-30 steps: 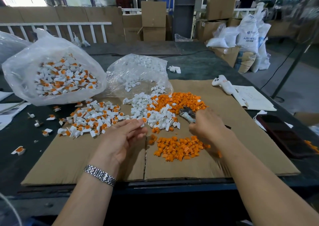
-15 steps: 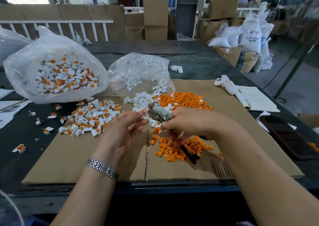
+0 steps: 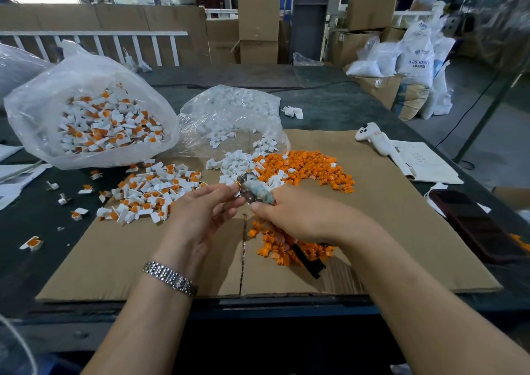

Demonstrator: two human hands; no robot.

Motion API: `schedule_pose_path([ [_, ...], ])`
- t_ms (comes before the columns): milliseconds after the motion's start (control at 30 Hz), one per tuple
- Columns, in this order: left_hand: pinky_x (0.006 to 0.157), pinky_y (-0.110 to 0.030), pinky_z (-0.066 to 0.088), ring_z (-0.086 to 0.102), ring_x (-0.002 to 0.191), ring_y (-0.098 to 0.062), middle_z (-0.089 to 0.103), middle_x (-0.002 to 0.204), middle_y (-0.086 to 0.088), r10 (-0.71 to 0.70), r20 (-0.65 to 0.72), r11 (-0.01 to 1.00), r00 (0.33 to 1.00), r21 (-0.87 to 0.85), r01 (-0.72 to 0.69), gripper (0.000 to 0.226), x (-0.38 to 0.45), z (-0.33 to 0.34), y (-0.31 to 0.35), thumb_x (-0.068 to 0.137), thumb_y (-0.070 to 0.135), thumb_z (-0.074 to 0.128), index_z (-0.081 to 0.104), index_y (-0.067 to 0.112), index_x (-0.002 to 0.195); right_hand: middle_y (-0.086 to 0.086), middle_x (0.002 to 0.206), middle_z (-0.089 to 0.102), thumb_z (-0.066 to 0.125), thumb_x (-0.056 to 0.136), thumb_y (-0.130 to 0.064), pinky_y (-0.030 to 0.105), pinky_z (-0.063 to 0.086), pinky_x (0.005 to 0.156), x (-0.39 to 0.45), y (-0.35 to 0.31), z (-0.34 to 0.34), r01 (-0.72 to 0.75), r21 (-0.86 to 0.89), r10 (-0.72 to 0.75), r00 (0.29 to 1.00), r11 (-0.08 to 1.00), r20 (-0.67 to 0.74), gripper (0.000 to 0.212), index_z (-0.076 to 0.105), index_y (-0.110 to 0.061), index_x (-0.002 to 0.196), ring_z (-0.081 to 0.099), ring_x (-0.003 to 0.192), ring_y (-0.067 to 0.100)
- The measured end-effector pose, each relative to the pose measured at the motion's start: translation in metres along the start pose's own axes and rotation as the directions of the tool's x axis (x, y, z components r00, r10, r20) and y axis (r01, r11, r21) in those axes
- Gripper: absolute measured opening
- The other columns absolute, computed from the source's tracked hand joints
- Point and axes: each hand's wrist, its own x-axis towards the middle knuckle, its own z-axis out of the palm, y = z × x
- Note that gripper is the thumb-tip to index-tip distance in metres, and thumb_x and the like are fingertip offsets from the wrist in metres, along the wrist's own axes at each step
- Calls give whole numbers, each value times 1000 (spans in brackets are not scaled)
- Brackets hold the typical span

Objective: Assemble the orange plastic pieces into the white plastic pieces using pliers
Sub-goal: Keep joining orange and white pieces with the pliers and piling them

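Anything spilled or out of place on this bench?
Yes: several finished white-and-orange pieces lie scattered on the dark table left of the cardboard sheet, apart from the main pile. A few loose orange pieces sit far right too.

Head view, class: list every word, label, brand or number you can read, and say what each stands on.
"ABS RESIN": on the white sack at the far right.
A logo and a smaller line on that sack: too blurred to read.
Writing on the paper sheet on the cardboard: too small to read.
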Motion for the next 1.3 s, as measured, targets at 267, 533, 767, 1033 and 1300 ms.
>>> schedule_pose_path([
  [267, 56, -18, 58, 76, 67, -16, 78, 78, -12, -17, -42, 999, 999, -29, 16, 11, -2, 1, -10, 82, -1, 76, 70, -1, 91, 9, 69, 63, 45, 104, -44, 29, 49, 47, 5, 7, 21, -66, -60, 59, 993, 996, -106, 34, 51, -12, 93, 63, 47, 19],
  [533, 58, -22, 60, 78, 75, -20, 79, 89, -16, -23, -59, 1000, 998, 3, 23, 14, 6, -13, -12, 85, 4, 75, 72, 0, 98, 6, 76, 71, 45, 96, -65, 36, 54, 66, 1, 16, -9, -86, -42, 87, 996, 995, 9, 60, 66, -9, 92, 64, 65, 19],
  [767, 70, -26, 61, 78, 84, -16, 77, 102, -15, 63, -275, 984, 959, -142, -105, 29, 23, -49, 6, 96, 3, 66, 62, -6, 123, 13, 101, 58, 48, 97, -57, 34, 47, 73, 31, 74, -26, -367, -239, 276, 899, 899, -342, 43, 53, -15, 88, 56, 87, 27],
  [1033, 60, -13, 55, 71, 72, -1, 77, 84, 6, 220, -30, 741, 975, 655, -148, 5, 11, -10, -18, 91, 20, 76, 77, 25, 91, 22, 143, 40, 45, 98, -61, 53, 37, 103, 54, 102, -9, -571, -416, 331, 788, 708, -519, 68, 46, -6, 137, 39, 131, 39],
  [1300, 73, -21, 55, 65, 85, -2, 70, 93, 12, 273, 175, 307, 946, 916, -258, 8, 28, 14, -42, 91, 27, 78, 76, 26, 100, 23, 155, 27, 28, 94, -76, 59, 30, 108, 57, 106, -7, -543, -386, 353, 813, 746, -463, 86, 41, -8, 144, 25, 143, 40],
])
